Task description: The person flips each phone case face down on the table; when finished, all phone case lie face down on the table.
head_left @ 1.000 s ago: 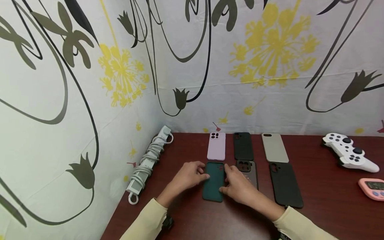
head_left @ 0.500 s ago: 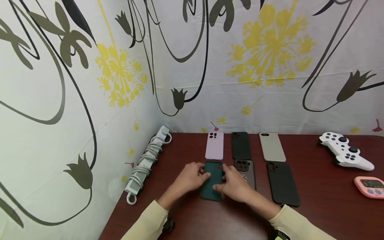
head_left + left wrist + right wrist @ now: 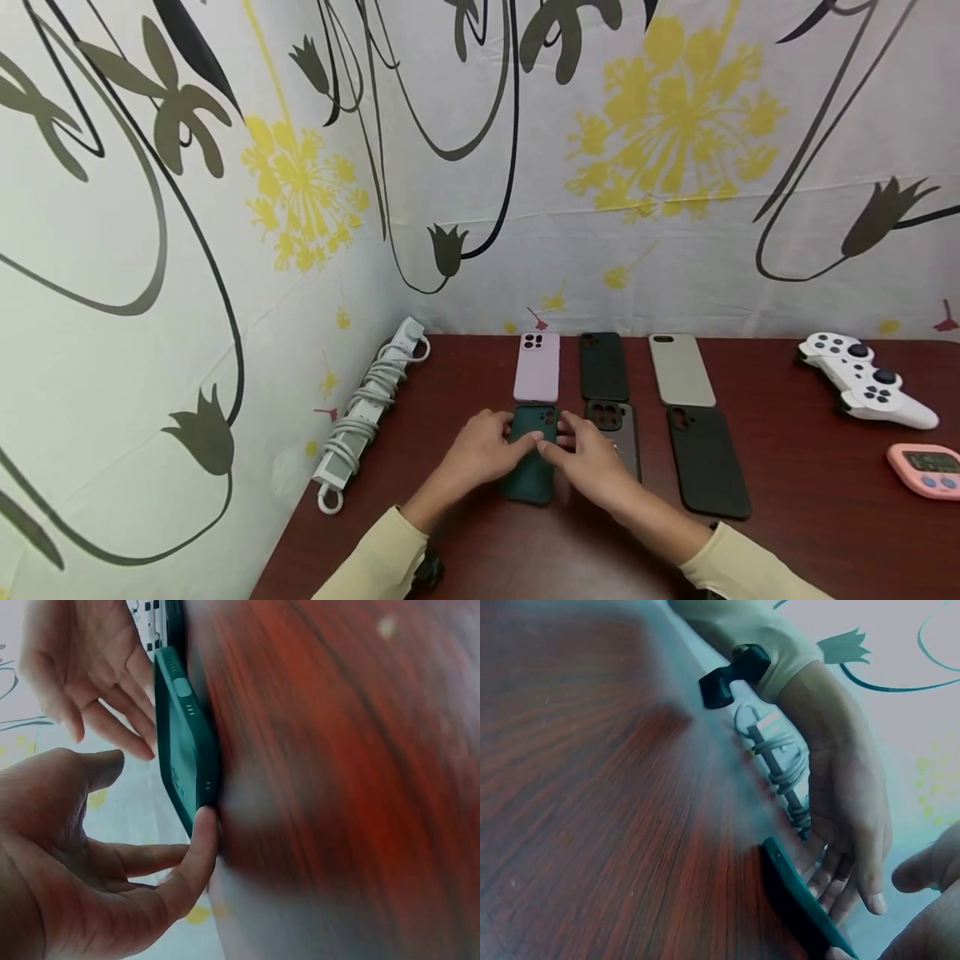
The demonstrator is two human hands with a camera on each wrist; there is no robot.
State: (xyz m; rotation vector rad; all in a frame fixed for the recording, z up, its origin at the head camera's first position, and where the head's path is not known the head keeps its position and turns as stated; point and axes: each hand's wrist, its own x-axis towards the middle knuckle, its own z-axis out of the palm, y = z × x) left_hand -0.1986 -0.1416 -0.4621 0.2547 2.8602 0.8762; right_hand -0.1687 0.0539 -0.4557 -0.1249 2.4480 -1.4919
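Observation:
A dark green phone case [image 3: 529, 487] lies on the table at the front of the left column of cases, its camera cutouts towards the wall. My left hand [image 3: 483, 448] is at its left side and my right hand [image 3: 594, 467] at its right. In the head view both thumbs reach over the case, their tips close together. The left wrist view shows a left fingertip touching the edge of the green case [image 3: 204, 754], while the left thumb stands raised off it. Relaxed fingers of the left hand [image 3: 847, 799] rest along the case's side in the right wrist view.
Behind lie a lilac case [image 3: 537, 371], a black case [image 3: 603, 367] and a beige case [image 3: 682, 371]. A grey case [image 3: 626, 442] and another black case [image 3: 708, 462] are to the right. Around them are a power strip [image 3: 367, 408], a white game controller [image 3: 866, 379] and a pink timer [image 3: 930, 469].
Both thumbs have moved inward over the green case, towards each other. The fingers stay along its sides, and the case has hardly moved. The head view has shifted slightly.

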